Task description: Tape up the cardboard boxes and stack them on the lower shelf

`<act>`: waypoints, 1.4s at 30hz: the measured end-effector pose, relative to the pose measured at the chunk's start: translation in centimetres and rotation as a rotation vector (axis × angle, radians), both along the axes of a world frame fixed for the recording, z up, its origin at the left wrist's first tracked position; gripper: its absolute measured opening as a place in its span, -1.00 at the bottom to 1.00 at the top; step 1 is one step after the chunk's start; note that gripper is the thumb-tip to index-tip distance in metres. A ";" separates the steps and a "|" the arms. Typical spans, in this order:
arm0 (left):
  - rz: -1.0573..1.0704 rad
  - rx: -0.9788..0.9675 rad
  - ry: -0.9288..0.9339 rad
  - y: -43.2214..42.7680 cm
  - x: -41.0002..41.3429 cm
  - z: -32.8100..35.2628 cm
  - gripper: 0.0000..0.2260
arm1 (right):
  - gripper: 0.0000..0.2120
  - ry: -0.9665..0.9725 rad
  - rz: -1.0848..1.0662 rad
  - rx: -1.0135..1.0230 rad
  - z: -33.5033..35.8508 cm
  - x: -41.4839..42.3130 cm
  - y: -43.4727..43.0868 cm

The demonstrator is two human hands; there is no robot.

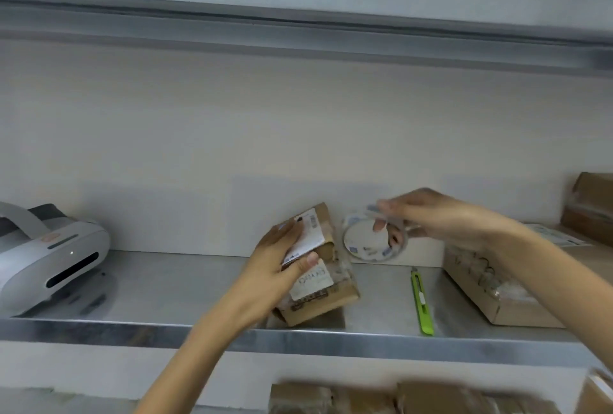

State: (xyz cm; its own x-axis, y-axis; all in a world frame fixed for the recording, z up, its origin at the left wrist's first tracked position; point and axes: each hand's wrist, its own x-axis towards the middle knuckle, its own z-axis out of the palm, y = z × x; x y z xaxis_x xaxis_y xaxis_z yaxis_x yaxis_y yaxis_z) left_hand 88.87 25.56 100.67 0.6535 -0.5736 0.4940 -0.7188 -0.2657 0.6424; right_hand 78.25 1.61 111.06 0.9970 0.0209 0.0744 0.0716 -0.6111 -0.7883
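Head view, steel shelf (166,327) at chest level, white wall behind.

Small cardboard box (318,284) stands tilted on the shelf, near the front edge, centre of view. It carries white printed labels on its upper face and a handwritten label lower down. Left hand (282,267) is wrapped around the box's left side, thumb pressed across the label face; grip closed on the box.

Right hand (431,217) is raised above the shelf, just right of the box. Its fingers pinch the rim of a roll of clear tape (371,241), one finger hooked through the core; grip closed on the roll. Roll sits just beside the box's upper right corner; contact between them cannot be told because of blur.

Green utility knife (421,304) lies flat on the shelf, right of the box, apart from it. A larger cardboard box (481,290) sits further right, partly under the right forearm. More boxes (590,204) at far right. White label printer (49,257) on the shelf at far left.

Below the shelf, blurred tops of stacked cardboard boxes (365,397) show at the bottom edge
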 end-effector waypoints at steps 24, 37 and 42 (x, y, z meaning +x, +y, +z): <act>-0.158 -0.377 0.179 1.4 1.1 -1.7 -0.52 | -0.60 -0.024 -0.092 -0.503 3.1 2.8 5.1; -0.178 -0.091 -0.138 2.2 1.6 0.3 -0.59 | -0.60 0.208 -0.096 -0.341 -1.8 3.2 3.2; -0.152 -0.354 0.033 0.7 -0.3 -1.2 -0.63 | -0.55 0.059 -0.054 -0.117 -1.8 1.2 2.4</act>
State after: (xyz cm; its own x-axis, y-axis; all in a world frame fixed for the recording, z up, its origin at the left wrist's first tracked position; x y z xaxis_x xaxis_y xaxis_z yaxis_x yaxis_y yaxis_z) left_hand 88.59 26.26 99.46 0.5928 -0.4629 0.6590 -0.7105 0.0847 0.6986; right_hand 79.45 4.01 109.24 0.9995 -0.0281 0.0158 -0.0085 -0.7005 -0.7136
